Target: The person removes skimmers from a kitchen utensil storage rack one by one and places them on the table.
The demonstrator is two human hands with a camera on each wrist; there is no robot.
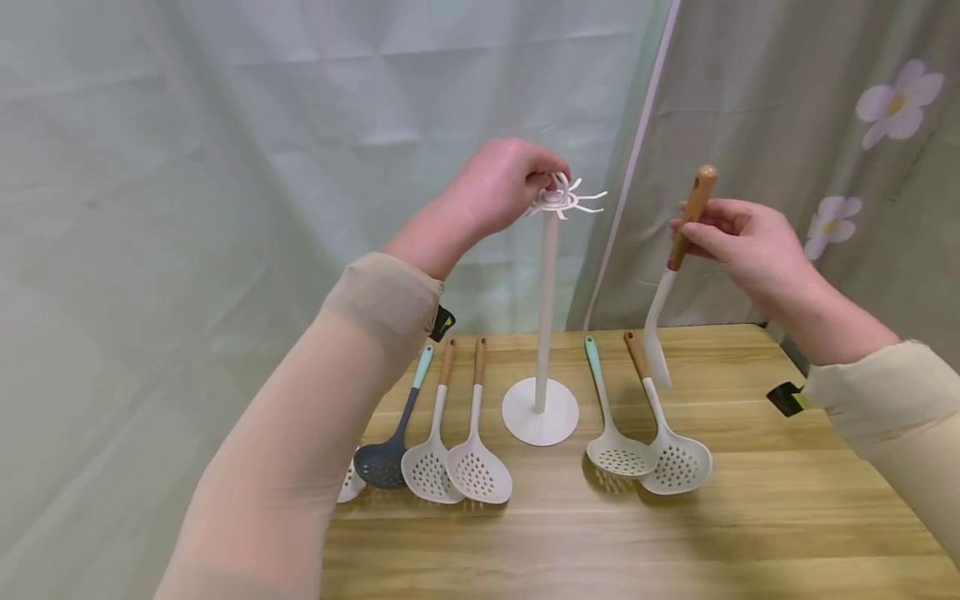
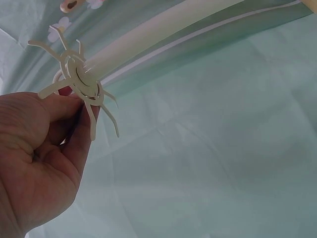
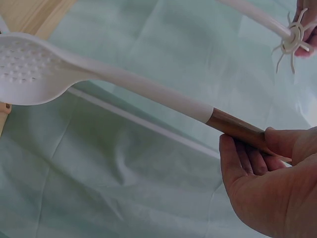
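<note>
A white stand (image 1: 545, 333) with a round base rises from the wooden table (image 1: 750, 533); its top carries a ring of thin hooks (image 1: 566, 198) (image 2: 81, 84) (image 3: 292, 39). My left hand (image 1: 498, 187) (image 2: 42, 153) pinches that hook ring from the left. To the right, my right hand (image 1: 742, 242) (image 3: 272, 183) grips the wooden handle of a white slotted spoon (image 1: 678, 267) (image 3: 99, 69), held upright in the air with its bowl hanging down, apart from the stand.
Several slotted spoons lie on the table: a dark one (image 1: 390, 450) and two white ones (image 1: 450, 450) left of the base, two more (image 1: 645, 433) right of it. Pale green curtains (image 1: 225, 167) hang behind; a flowered curtain (image 1: 862, 150) is at right.
</note>
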